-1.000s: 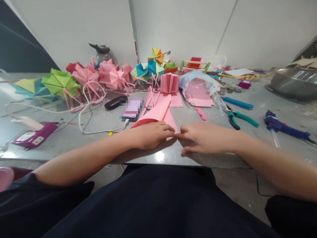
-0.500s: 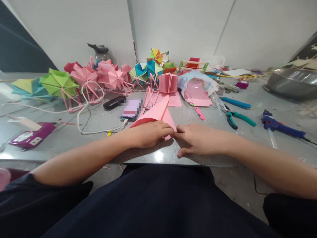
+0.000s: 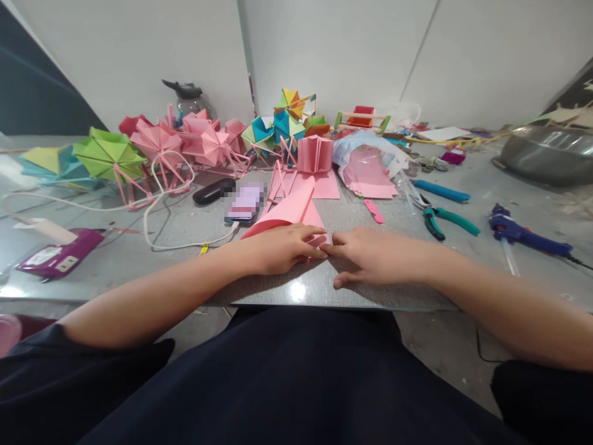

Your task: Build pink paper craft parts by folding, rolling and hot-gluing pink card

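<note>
A sheet of pink paper (image 3: 287, 210) is curled over on itself near the table's front edge, its top rising to a narrow tip. My left hand (image 3: 287, 247) lies flat across the near part of the sheet, fingers stretched and a little apart. From the right, my right hand (image 3: 365, 254) reaches its index finger to the sheet's near right corner, close to the left fingertips. Its thumb stands away on the table, so that hand is open too. Part of the sheet is hidden under my left hand.
Behind the sheet sit a pink pleated paper piece (image 3: 315, 154) and a bag of pink sheets (image 3: 370, 167). Pliers (image 3: 449, 221) and a glue gun (image 3: 528, 235) lie right. Left are a phone (image 3: 245, 203), white cable (image 3: 147, 222), purple power strip (image 3: 62, 253) and several paper wheels (image 3: 111, 154).
The fingers of my left hand have spread slightly apart on the sheet. My right hand has shifted a little away from the table's front edge.
</note>
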The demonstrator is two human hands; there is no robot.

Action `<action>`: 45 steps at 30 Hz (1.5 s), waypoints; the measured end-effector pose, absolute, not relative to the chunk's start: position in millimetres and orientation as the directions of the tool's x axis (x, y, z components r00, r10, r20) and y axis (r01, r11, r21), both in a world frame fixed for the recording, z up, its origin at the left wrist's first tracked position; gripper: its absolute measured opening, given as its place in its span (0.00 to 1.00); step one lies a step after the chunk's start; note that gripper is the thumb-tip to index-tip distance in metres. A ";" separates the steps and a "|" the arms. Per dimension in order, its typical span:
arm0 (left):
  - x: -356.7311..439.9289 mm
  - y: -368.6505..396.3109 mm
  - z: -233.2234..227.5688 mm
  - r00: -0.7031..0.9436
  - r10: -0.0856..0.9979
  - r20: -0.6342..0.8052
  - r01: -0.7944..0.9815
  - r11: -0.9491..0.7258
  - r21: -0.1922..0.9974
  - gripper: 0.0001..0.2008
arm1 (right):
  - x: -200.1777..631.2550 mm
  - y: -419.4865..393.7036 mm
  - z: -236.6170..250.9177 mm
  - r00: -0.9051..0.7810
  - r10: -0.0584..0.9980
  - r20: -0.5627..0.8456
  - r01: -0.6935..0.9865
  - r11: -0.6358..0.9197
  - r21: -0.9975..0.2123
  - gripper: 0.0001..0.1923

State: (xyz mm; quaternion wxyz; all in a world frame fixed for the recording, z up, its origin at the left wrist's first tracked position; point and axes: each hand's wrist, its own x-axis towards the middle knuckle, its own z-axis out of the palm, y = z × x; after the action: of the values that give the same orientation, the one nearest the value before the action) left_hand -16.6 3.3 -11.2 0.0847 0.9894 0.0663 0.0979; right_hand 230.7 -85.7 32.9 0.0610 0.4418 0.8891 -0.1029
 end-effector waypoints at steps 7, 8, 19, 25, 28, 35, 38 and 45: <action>-16.7 1.1 -9.5 0.969 0.162 0.185 0.129 -0.976 0.176 0.16 | 234.5 -86.0 32.6 -0.635 0.756 -0.160 0.770 0.636 -0.048 0.19; -16.8 1.1 -9.7 0.970 0.159 0.186 0.127 -0.977 0.173 0.16 | 234.7 -85.9 31.9 -0.629 0.759 -0.167 0.775 0.630 -0.053 0.19; -16.0 1.7 -12.3 0.942 0.279 0.184 0.221 -0.933 0.283 0.16 | 232.6 -84.5 29.3 -0.652 0.732 -0.199 0.758 0.625 -0.184 0.19; -16.3 1.9 -10.0 0.951 0.244 0.191 0.184 -0.940 0.285 0.17 | 228.9 -84.7 30.0 -0.645 0.737 -0.202 0.764 0.625 -0.161 0.21; -16.4 2.7 -10.4 0.951 0.248 0.187 0.194 -0.945 0.265 0.18 | 228.2 -83.3 27.5 -0.655 0.731 -0.191 0.755 0.637 -0.155 0.24; -15.3 7.3 -13.4 0.956 0.237 0.172 0.193 -0.952 0.238 0.18 | 232.2 -74.7 20.8 -0.675 0.726 -0.127 0.733 0.644 -0.217 0.29; -15.0 9.7 -14.4 0.956 0.241 0.168 0.203 -0.955 0.215 0.14 | 232.5 -73.0 21.5 -0.662 0.733 -0.158 0.747 0.626 -0.223 0.26; -15.7 12.3 -13.5 0.958 0.245 0.151 0.218 -0.961 0.172 0.13 | 235.4 -75.3 22.2 -0.639 0.746 -0.186 0.769 0.614 -0.178 0.29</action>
State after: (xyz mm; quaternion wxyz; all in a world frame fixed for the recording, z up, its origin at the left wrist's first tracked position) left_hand -15.7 12.3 -13.5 0.0772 0.9864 0.1174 0.0858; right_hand 235.4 -75.3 22.2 0.0469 0.4222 0.8971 -0.1212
